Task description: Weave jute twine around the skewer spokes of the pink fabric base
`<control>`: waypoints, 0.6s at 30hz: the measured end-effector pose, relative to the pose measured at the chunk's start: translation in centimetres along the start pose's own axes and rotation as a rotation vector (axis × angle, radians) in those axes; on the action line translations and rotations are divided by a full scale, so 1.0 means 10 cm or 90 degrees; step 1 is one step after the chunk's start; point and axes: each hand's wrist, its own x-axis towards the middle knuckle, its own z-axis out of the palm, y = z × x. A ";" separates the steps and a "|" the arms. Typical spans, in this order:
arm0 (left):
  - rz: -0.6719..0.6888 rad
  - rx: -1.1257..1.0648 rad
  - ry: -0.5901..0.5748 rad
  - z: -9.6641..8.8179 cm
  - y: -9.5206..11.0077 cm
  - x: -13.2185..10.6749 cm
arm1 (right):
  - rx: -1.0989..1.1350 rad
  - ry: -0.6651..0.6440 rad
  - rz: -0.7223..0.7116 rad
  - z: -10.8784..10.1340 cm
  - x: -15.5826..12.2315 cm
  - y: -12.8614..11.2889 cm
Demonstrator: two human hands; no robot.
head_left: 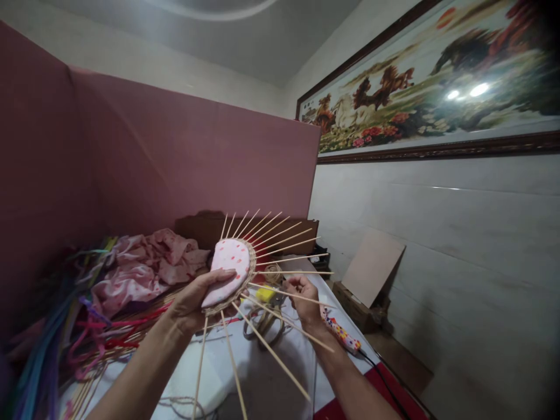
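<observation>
My left hand [189, 298] grips a padded half-round piece [230, 262] covered in pink fabric with red spots, its thumb lying across the front. Woven twine [252, 259] edges the piece, and several thin wooden sticks [273, 347] fan out from that edge like rays. To the right, my right hand [303, 296] is closed in a pinch among the sticks on the right side; whatever is between its fingertips is too small to make out. Behind the sticks, a pair of scissors [266, 328] lies on the table, close to a yellow object [263, 293] and a coil of twine [274, 272].
Crumpled pink spotted fabric [151, 262] and coloured ribbons [48, 332] are heaped at the left. A tool with a flower-patterned handle [341, 332] and black cord lies at the table's right edge. Beyond stand a cardboard box [359, 306] and a pink partition [210, 151].
</observation>
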 end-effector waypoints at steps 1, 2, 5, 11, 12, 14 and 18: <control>0.004 -0.006 -0.005 0.04 -0.02 -0.01 | -0.025 -0.009 -0.007 0.02 -0.02 0.00; 0.008 -0.003 -0.006 0.07 -0.04 -0.02 | -0.054 -0.021 -0.014 0.05 -0.05 0.00; 0.012 0.023 -0.004 0.18 -0.10 -0.06 | -0.142 -0.063 -0.031 0.11 -0.14 -0.01; 0.007 -0.003 -0.010 0.28 -0.19 -0.06 | -0.189 -0.155 -0.085 0.21 -0.31 0.05; 0.014 -0.008 -0.010 0.29 -0.21 -0.06 | -0.192 -0.161 -0.099 0.22 -0.32 0.06; 0.027 -0.012 -0.014 0.31 -0.23 -0.06 | -0.200 -0.172 -0.115 0.23 -0.35 0.05; 0.057 -0.002 -0.039 0.29 -0.26 -0.05 | -0.202 -0.183 -0.089 0.23 -0.38 0.02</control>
